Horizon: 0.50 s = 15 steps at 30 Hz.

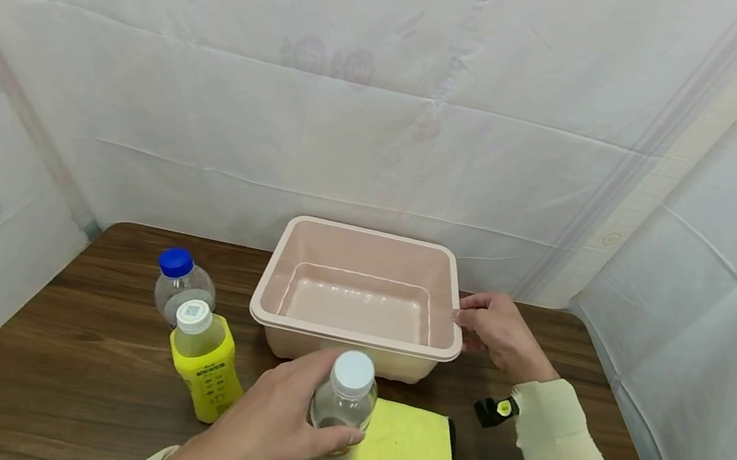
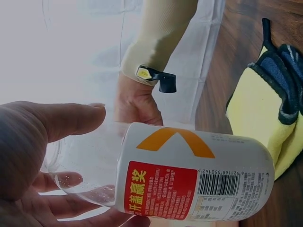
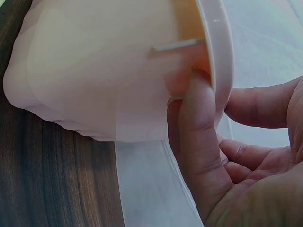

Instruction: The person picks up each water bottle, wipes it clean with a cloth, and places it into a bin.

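My left hand (image 1: 265, 417) wraps round a clear plastic bottle (image 1: 351, 379) with a white cap, held upright in front of the bin. In the left wrist view the bottle's white label (image 2: 227, 175) shows orange stripes, a red panel and a barcode. A pale pink plastic bin (image 1: 353, 337) stands at the back of the table, with nothing inside it. At its right side, my right hand (image 1: 501, 336) pinches the rim (image 3: 220, 56), thumb on one face and fingers under the lip. A folded yellow cloth (image 1: 404, 450) with dark edging lies just right of the held bottle.
Left of the bin stand a bottle with a yellow label (image 1: 209, 379) and white cap and, behind it, a clear bottle with a blue cap (image 1: 176, 263). White sheeting (image 1: 384, 142) rises behind the dark wooden table (image 1: 96, 346) and along both sides.
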Available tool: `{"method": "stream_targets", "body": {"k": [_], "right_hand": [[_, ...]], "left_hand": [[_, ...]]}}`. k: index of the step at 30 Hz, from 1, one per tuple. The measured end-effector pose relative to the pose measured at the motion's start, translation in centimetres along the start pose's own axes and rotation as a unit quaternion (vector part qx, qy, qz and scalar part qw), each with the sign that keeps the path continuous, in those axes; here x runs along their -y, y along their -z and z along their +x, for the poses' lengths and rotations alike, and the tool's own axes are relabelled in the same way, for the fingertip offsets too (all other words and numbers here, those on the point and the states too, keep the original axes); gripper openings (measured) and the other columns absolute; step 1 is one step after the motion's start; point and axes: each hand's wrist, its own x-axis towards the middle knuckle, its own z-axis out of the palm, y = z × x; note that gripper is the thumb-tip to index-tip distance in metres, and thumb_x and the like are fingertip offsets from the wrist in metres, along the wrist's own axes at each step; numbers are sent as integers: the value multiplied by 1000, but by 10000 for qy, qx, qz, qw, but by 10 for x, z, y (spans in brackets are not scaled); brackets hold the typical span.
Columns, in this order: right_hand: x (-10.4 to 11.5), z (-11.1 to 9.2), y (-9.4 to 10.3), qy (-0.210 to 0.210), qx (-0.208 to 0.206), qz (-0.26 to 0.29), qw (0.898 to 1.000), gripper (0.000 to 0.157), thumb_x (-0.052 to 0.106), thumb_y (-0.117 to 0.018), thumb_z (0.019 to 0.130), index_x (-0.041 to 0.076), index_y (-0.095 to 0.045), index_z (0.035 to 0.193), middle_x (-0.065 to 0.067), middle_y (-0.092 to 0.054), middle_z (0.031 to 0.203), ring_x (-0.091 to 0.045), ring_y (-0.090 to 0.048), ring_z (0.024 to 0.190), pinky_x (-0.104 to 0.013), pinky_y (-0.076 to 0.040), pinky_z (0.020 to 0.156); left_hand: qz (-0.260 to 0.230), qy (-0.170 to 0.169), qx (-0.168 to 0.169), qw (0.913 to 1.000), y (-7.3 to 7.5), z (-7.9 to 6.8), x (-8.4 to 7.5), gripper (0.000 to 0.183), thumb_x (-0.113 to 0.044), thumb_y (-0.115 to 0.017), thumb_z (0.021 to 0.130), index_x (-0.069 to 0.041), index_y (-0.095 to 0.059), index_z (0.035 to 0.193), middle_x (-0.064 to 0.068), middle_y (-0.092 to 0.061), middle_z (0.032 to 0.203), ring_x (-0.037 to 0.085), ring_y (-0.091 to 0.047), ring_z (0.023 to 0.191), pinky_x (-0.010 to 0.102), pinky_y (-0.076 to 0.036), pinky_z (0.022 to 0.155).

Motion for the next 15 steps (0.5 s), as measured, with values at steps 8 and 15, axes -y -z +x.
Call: {"method": "stream_targets", "body": {"k": [8,15], "right_hand": [[0,1,-1,-5,-52,-126,9999,34,6,-59,101,-14,-59,129,-22,-70,107,-20,-73,76,-37,-64,71],[1,1,-2,26,-56,-131,9999,33,6,-59,101,-13,-60,128,-21,-71,106,-20,-72,76,-35,-64,70]], "left_hand": [[-119,-113,100,9998,8,2,-4,59,-42,-88,83,-26,-59,131,-9,-73,116,9,-71,102,30,-60,82],[-41,-184,120,9998,14,3,-9,56,-41,-88,83,-23,-59,128,-8,-74,113,9,-71,99,28,-60,79]]}}
